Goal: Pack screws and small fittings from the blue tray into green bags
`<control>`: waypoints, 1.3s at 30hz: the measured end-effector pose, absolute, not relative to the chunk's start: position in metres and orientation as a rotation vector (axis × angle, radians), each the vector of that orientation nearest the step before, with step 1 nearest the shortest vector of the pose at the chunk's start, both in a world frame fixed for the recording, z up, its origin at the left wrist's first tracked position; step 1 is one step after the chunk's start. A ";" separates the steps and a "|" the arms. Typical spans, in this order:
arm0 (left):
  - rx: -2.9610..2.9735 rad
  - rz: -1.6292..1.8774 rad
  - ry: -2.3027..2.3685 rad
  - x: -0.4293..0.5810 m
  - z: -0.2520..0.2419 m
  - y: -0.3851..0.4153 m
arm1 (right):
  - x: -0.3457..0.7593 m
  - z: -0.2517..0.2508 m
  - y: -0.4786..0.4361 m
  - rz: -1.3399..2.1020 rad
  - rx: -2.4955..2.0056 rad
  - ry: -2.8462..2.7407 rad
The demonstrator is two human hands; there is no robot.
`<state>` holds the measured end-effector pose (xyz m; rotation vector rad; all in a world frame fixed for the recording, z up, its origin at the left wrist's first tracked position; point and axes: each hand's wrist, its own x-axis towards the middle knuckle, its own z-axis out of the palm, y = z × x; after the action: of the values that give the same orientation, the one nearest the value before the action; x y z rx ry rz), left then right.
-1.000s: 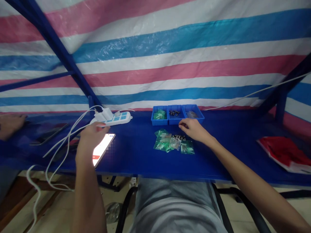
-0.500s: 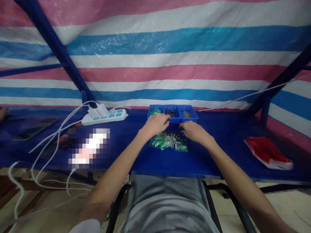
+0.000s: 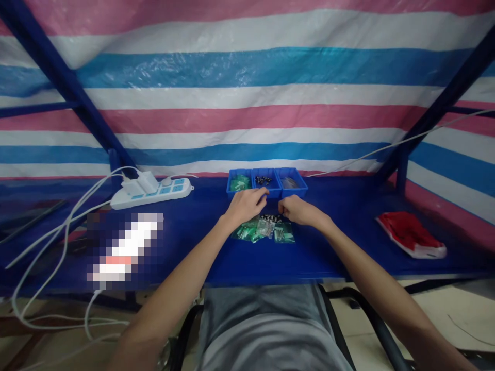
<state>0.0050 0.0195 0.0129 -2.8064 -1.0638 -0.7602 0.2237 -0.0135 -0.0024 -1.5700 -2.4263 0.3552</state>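
Observation:
My left hand (image 3: pixel 246 204) is over the blue table between the bins and the small pile, its fingers curled together. Opposite it, my right hand (image 3: pixel 297 209) is closed with the fingertips tucked in; whatever either hand pinches is hidden or too small to name. Beneath them lie small green-tinted plastic bags (image 3: pixel 249 232), a clear bag with small metal pins (image 3: pixel 284 233) and a cluster of small black-and-silver parts (image 3: pixel 271 218). Behind the hands stand three joined blue bins: the left bin (image 3: pixel 228 191) holds green bags, the middle bin (image 3: pixel 273 193) dark small parts, the right bin (image 3: pixel 303 191) clear bags.
A white power strip (image 3: pixel 164 193) with plugs and trailing white cables (image 3: pixel 69 221) lies at the left. Near it is a pixelated lit device (image 3: pixel 131 245). A red and white packet (image 3: pixel 412 234) lies at the right. Striped sheeting (image 3: pixel 247 118) hangs behind the table.
The view has shifted, so most things appear farther left. My right hand's fingers have curled in more tightly. My left hand stays beside the bins with little change.

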 end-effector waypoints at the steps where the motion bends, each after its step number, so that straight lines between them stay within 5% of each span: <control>1: -2.814 -0.757 -1.057 0.004 0.012 0.019 | 0.223 -0.002 -0.013 0.358 -1.551 -2.433; 17: -2.796 -0.485 -1.093 0.003 0.020 0.008 | 0.201 0.004 -0.015 0.276 -1.289 -1.918; 31: -2.765 -0.587 -1.130 0.008 0.016 0.007 | 0.192 0.002 -0.019 0.487 -1.231 -1.800; 39: -2.770 -0.597 -1.110 0.008 0.015 0.008 | 0.190 -0.001 -0.023 0.265 -1.270 -2.017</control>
<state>0.0077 0.0077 0.0150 -2.7701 -1.1105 -0.5967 0.1902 -0.0229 -0.0012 -1.2704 -2.0174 0.2646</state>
